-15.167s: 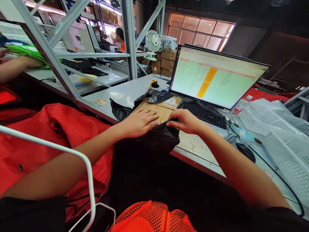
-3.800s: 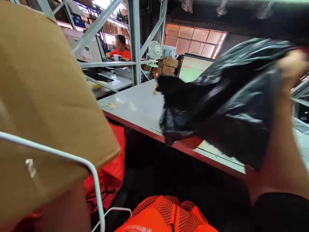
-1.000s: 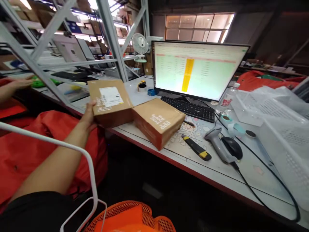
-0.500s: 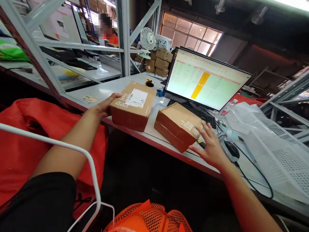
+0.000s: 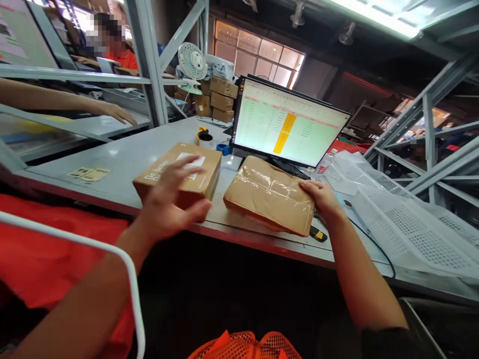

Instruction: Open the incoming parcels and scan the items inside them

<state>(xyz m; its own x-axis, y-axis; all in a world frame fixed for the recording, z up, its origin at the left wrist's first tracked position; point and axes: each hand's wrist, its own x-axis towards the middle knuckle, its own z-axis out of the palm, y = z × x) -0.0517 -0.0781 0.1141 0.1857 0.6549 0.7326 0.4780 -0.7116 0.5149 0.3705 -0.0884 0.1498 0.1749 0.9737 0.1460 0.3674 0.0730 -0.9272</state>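
Tape [image 5: 271, 183] shines in creased strips over the upper face of the taped box [image 5: 267, 202], which is at the front edge of the white desk [image 5: 123, 154], before the monitor [image 5: 288, 124]. The person's right hand [image 5: 324, 199] grips that box by its right side, fingers bent over the upper edge. From where I stand I can't tell whether its base lies flat or is lifted a little.

To the left, just apart from it, sits the lettered box [image 5: 164, 158], with white print and a white label [image 5: 196, 160] on top. In front of it the left hand [image 5: 166, 212] is a blur, fingers fanned and thumb stuck out; it covers part of the print, and I can't make out whether it touches the cardboard.

A black-and-yellow cutter [image 5: 319, 233] shows just past the taped box's near right corner. Behind the lettered box stand a black roll [image 5: 204, 137] and a blue roll [image 5: 223, 148]. Further back are stacked cartons [image 5: 222, 99] and a pale fan [image 5: 192, 60]. White perforated crates [image 5: 411, 224] fill the right side, near a bottle [image 5: 327, 162]. Behind the metal frame [image 5: 147, 55], a co-worker's hand [image 5: 116, 112] hangs palm down over the neighbouring surface, and somebody in a red top [image 5: 126, 59] is beyond.
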